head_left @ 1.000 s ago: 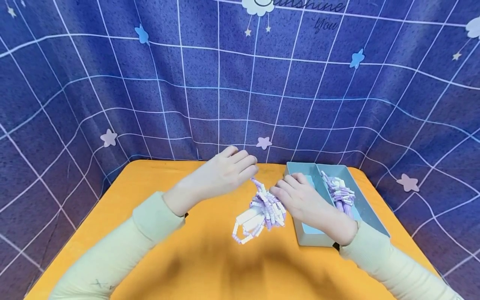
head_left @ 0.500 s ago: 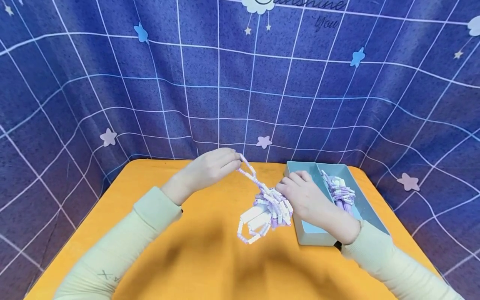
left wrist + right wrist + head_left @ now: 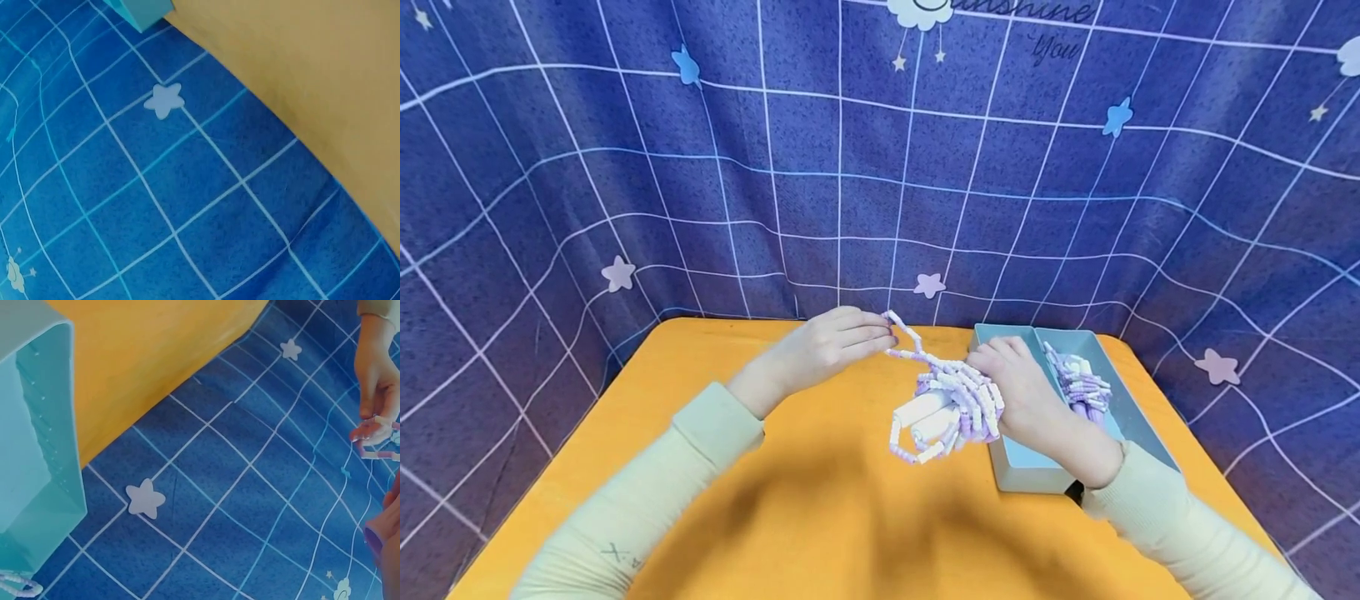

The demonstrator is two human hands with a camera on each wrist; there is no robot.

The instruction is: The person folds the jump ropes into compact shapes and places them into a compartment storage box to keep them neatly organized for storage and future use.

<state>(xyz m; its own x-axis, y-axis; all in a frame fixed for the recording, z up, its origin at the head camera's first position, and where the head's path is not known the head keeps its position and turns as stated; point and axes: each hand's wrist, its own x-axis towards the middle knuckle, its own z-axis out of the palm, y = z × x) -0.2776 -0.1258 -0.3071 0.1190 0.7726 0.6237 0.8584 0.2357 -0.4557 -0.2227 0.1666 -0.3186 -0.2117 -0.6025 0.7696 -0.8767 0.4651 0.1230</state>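
A purple-and-white beaded jump rope (image 3: 972,398), wound in a bundle around its handles, hangs above the table. My right hand (image 3: 1021,385) grips the bundle from its right side. Two white handle ends (image 3: 921,408) point toward the left, with a loose loop of beads beneath them. My left hand (image 3: 838,343) pinches another beaded loop (image 3: 908,333) stretched out from the bundle's top. In the right wrist view, the left hand (image 3: 377,378) is at the loop, and a purple handle end (image 3: 374,542) shows beside the right hand (image 3: 391,556). The left wrist view shows neither hand.
A grey-blue divided box (image 3: 1033,480) stands on the right of the orange table (image 3: 805,517). Its right compartment holds another beaded jump rope (image 3: 1085,388), bundled, with purple handles. A dark blue grid-patterned curtain (image 3: 820,200) rises behind the table.
My left hand has moved left from the bundle, drawing out the beaded loop, then slightly back right and down. The right hand and the bundle have shifted a little to the right.
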